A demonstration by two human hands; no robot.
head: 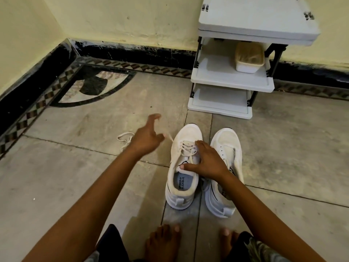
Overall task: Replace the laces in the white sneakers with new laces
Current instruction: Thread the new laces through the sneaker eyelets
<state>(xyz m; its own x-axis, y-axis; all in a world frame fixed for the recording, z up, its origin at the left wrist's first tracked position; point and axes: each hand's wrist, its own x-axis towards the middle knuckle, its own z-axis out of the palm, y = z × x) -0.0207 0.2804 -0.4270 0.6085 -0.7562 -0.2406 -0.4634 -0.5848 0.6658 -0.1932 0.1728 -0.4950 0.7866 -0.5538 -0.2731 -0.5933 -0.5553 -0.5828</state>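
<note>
A loose lace (124, 139) lies on the floor beside the blurred left hand (147, 137), whose fingers curl loosely, grip unclear, while the right hand (205, 159) presses flat, spread fingers on the laced sneaker (179, 188), beside the second sneaker (229, 146).

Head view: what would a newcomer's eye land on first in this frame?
Two white sneakers side by side in the centre: the right hand rests flat on the laced sneaker, while the other sneaker shows bare eyelets. The blurred left hand hangs to their left, near a loose lace on the floor. A white shelf rack stands by the far wall.
</note>
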